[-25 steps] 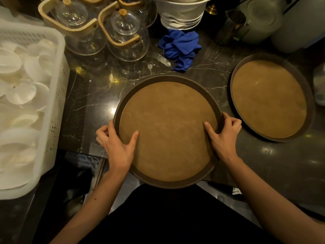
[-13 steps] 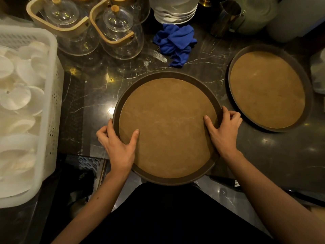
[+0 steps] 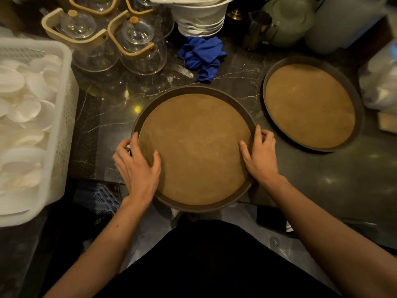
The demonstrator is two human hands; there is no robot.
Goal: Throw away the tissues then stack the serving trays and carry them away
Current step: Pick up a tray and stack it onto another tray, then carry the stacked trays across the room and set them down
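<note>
Resting on the dark marble desk (image 3: pixel 311 190), the near tray (image 3: pixel 193 147) is clasped at its rim: left hand (image 3: pixel 137 166) at eight o'clock, right hand (image 3: pixel 261 155) at three. A second tray (image 3: pixel 309 105) lies apart at two o'clock, a blue cloth (image 3: pixel 203 55) at twelve.

desk (image 3: pixel 236 76): we see dark polished stone with pale veins, glossy, throwing back lamp glints.
near tray (image 3: pixel 193 147): matt tan liner that looks like cork or leather to us; dark, dull rim.
far tray (image 3: pixel 309 104): same matt tan face and dark rim.
cloth (image 3: pixel 203 57): blue fabric, soft, crumpled.
jars (image 3: pixel 137 48): clear glossy glass, pale wooden handles.
crate (image 3: pixel 64 117): white perforated plastic.
jug (image 3: pixel 257 29): shiny metal.
bowls (image 3: pixel 199 18): white, smooth, glazed as we read them.
</note>
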